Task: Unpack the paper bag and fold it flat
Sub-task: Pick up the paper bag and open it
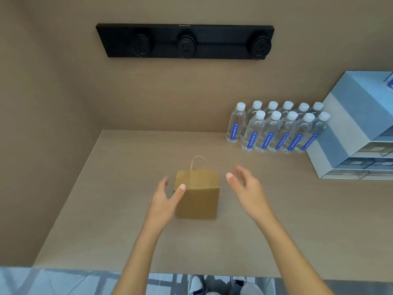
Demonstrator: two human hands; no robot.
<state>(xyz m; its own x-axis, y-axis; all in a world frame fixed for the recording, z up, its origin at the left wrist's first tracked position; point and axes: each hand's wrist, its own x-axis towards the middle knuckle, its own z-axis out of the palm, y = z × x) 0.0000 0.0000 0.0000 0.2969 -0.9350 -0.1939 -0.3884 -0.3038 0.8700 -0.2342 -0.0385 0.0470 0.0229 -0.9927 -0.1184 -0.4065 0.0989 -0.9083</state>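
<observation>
With the paper bag (197, 194) standing upright at the frame's centre, the left hand (164, 199) open at its side and the right hand (244, 186) open and empty nearby should steady it gently before spreading its top.

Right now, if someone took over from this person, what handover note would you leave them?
Left hand: open, at the paper bag's left side, thumb over its front corner; contact unclear.
Right hand: open, off the bag's right side, not touching.
The bag stands upright mid-counter, handle up, top looks closed; contents not visible.
Water bottles and a drawer unit sit far right, out of the way.
Done: nothing yet. Left: open the bag, take everything out, fold it flat.
</observation>
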